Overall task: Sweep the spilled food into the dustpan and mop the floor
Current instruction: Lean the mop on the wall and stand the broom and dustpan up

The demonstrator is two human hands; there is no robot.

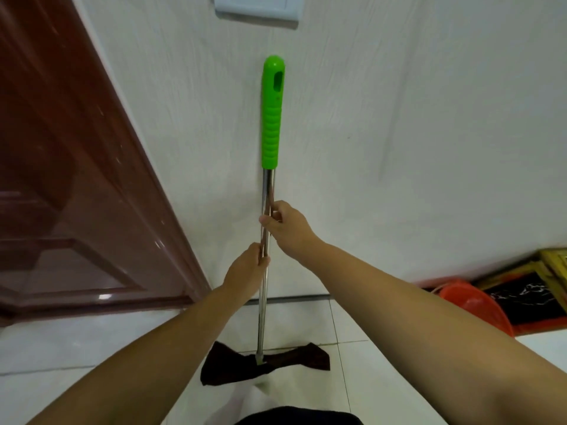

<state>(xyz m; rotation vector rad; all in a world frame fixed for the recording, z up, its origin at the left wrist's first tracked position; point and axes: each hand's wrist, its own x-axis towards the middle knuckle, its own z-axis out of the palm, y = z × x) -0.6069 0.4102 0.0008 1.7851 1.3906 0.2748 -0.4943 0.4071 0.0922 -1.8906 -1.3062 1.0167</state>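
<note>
One mop point(266, 271), two hands — one door point(76, 179), one basin point(478, 305).

Mop point(266, 271): standing upright against the white wall point(399, 133)
Hands: left hand point(245, 271) and right hand point(287, 227) both gripping the metal pole

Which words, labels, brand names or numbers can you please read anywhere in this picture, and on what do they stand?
None can be read.
Green plastic mop grip: no print.
White wall switch plate: blank.
Black panel with white marks: too blurred to read.
</note>
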